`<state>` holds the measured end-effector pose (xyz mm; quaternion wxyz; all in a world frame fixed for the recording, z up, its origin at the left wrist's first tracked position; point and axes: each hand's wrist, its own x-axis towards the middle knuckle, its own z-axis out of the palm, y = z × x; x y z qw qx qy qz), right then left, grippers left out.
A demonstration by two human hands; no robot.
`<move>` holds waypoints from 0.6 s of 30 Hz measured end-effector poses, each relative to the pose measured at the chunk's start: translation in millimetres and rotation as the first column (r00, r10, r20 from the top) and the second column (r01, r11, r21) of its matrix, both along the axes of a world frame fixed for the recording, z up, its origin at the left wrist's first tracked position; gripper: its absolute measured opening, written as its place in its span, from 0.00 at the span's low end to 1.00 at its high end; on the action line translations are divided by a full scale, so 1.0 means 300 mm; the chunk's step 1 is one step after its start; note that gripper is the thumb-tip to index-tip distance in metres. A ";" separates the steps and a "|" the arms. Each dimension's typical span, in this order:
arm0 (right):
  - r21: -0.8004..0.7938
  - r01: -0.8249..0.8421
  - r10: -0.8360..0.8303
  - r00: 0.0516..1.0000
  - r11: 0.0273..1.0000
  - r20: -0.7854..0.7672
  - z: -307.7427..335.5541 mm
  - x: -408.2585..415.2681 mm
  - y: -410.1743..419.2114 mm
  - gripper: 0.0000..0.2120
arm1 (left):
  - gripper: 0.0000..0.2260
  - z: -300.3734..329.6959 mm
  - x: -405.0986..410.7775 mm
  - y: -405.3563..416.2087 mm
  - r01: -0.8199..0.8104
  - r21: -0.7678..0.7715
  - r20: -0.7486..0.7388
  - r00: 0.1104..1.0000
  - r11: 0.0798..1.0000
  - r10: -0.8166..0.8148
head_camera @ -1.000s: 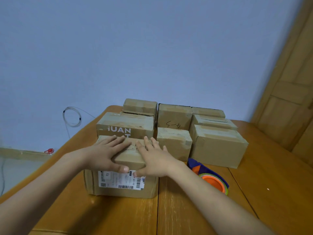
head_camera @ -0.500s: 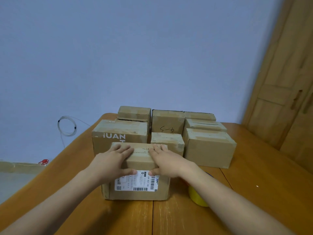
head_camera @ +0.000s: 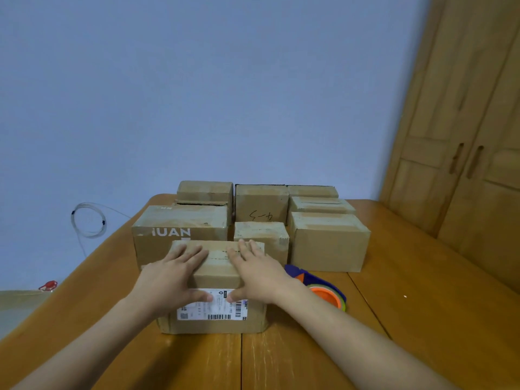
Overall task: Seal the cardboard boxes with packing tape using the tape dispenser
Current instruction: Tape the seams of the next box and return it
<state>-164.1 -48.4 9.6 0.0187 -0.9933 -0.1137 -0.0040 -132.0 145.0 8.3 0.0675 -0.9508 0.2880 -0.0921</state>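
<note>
Two bare hands lie flat on the top of a brown cardboard box point(head_camera: 216, 277) at lower centre of the frame. The left hand point(head_camera: 171, 274) covers the left half of the lid and the right hand point(head_camera: 256, 273) the right half. The fingers of both are straight and spread, pressing on the flaps, and each thumb hangs over the front edge onto a white shipping label point(head_camera: 212, 306) printed with barcodes. Neither hand grips anything. A strip of glossy tape runs across the lid between the hands.

Seven more rectangular cardboard boxes stand in a tight cluster just behind it, at centre frame. One, at the left, bears white letters "UAN" point(head_camera: 171, 235). Another, at the back, has handwriting in black marker point(head_camera: 260, 206). The rest are plain, matte and slightly creased.

One tape dispenser point(head_camera: 323, 285) lies on the table just right of the front box, partly behind the right wrist. It is dark blue plastic with an orange round hub.

The wooden table point(head_camera: 408, 319) has a smooth, warm grain. A coiled clear cable point(head_camera: 88, 220) hangs on the pale blue wall at the left.
</note>
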 end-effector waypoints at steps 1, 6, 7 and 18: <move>0.000 -0.001 0.001 1.000 1.000 0.001 0.002 0.000 -0.001 0.47 | 0.43 0.000 -0.001 0.001 0.001 -0.003 0.004 1.000 1.000 -0.001; -0.003 -0.001 0.001 1.000 1.000 -0.007 0.008 -0.004 -0.007 0.46 | 0.42 0.005 -0.003 -0.001 0.004 -0.002 0.015 1.000 1.000 -0.004; 0.002 0.001 -0.001 1.000 1.000 -0.009 0.009 -0.006 -0.009 0.46 | 0.42 0.007 -0.003 -0.003 0.006 -0.007 0.015 1.000 1.000 -0.006; 0.033 -0.013 0.011 0.997 0.999 0.080 0.170 -0.069 -0.041 0.46 | 0.40 0.196 -0.079 -0.029 0.009 -0.001 0.107 0.994 1.000 -0.008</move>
